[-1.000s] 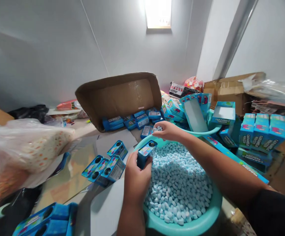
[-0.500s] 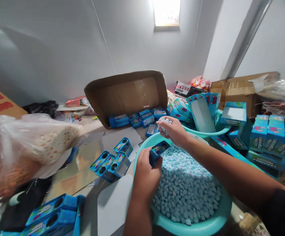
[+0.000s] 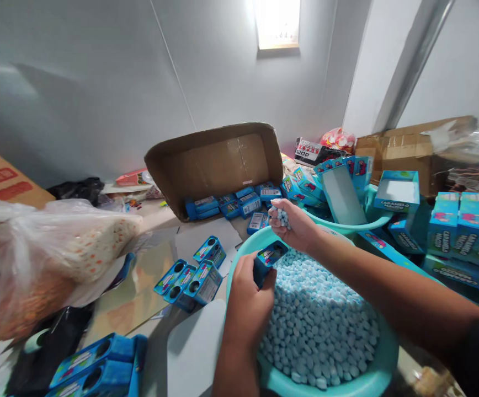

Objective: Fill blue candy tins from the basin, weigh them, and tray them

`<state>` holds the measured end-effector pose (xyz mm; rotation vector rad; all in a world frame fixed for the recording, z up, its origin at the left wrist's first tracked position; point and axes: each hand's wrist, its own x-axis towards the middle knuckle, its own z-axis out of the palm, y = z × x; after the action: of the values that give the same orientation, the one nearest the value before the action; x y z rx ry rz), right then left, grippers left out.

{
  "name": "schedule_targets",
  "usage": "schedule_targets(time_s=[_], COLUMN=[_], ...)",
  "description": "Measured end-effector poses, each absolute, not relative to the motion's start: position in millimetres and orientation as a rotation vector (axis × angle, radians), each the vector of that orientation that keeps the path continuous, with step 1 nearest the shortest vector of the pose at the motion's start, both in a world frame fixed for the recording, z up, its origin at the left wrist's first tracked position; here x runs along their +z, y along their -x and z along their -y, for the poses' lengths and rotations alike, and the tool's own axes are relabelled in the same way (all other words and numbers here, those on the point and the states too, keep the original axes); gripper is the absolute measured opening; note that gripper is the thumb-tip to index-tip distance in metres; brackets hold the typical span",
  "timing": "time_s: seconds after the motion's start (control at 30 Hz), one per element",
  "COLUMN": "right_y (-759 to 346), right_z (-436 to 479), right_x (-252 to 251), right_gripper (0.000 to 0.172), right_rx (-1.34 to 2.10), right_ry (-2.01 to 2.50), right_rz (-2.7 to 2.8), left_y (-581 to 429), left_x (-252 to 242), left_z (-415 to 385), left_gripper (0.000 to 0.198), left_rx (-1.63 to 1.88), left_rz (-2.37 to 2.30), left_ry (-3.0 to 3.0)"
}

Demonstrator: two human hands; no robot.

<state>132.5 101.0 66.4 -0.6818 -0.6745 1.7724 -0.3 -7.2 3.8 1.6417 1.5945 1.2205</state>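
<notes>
My left hand point(image 3: 251, 289) grips a small blue printed box point(image 3: 269, 258) with a round hole in its top, tilted over the near-left part of a turquoise basin point(image 3: 384, 380). A deep heap of pale blue candies point(image 3: 322, 325) fills the basin. Just above and beyond the box, my right hand point(image 3: 295, 223) is closed around a handful of the same candies point(image 3: 281, 218), which show between the fingers. The hand and the box are apart. Left of the basin, several similar boxes point(image 3: 200, 281) stand together with dark round holes facing up.
A brown carton point(image 3: 214, 162) lies on its side with blue boxes in it. Behind the basin, a second turquoise basin point(image 3: 347, 225) holds folded display boxes. More blue boxes point(image 3: 442, 226) stand at right. Plastic bags point(image 3: 57, 248) sit at left, and a white lid-like panel point(image 3: 193, 353) lies nearby.
My right hand has turned slightly, so more of the candies in it show. The box stays in my left hand. The whole view has shifted a little.
</notes>
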Motion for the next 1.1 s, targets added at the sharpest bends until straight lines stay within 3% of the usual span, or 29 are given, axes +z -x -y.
schedule_targets(time_s=[0.87, 1.1], right_y=[-132.9, -133.7], right_z=[-101.2, -100.9], right_x=[61.2, 61.4], right_gripper=[0.027, 0.019], right_rx=[1.804, 1.810], right_ry=[0.624, 0.630], right_rz=[0.638, 0.609], left_y=[1.1, 1.7], left_x=[5.3, 3.1], left_z=[7.3, 6.7], left_gripper=[0.031, 0.032], left_rx=[1.149, 1.137], left_rz=[-1.609, -1.631], left_ry=[-1.659, -1.660])
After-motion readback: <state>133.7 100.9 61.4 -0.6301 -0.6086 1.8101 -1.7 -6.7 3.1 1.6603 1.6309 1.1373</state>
